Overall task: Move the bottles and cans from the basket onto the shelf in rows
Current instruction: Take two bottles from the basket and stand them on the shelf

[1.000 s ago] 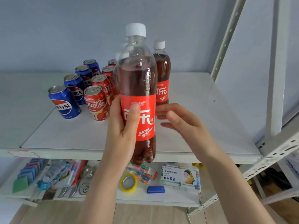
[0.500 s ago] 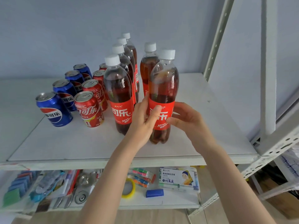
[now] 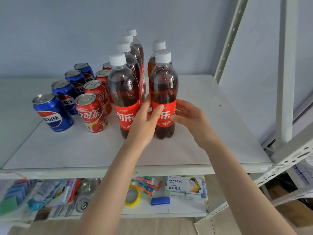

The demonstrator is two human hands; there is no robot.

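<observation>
A cola bottle (image 3: 163,85) with a red label and white cap stands upright on the white shelf (image 3: 220,136), in front of another bottle (image 3: 158,46). My left hand (image 3: 144,122) grips its label from the left, thumb across the front. My right hand (image 3: 191,119) holds it from the right with curled fingers. To its left runs a row of several cola bottles (image 3: 124,87). Further left stand a row of red cans (image 3: 92,112) and a row of blue cans (image 3: 52,112). The basket is not in view.
A grey metal upright (image 3: 288,68) and slanted brace (image 3: 232,31) bound the shelf on the right. The lower shelf (image 3: 177,211) carries stationery: a yellow tape roll (image 3: 133,195), pens, a blue eraser (image 3: 160,200) and a box of markers (image 3: 185,185).
The bottle came down from in front of the camera and now stands on the shelf behind-right of the front bottle row. Both hands stayed on it.
</observation>
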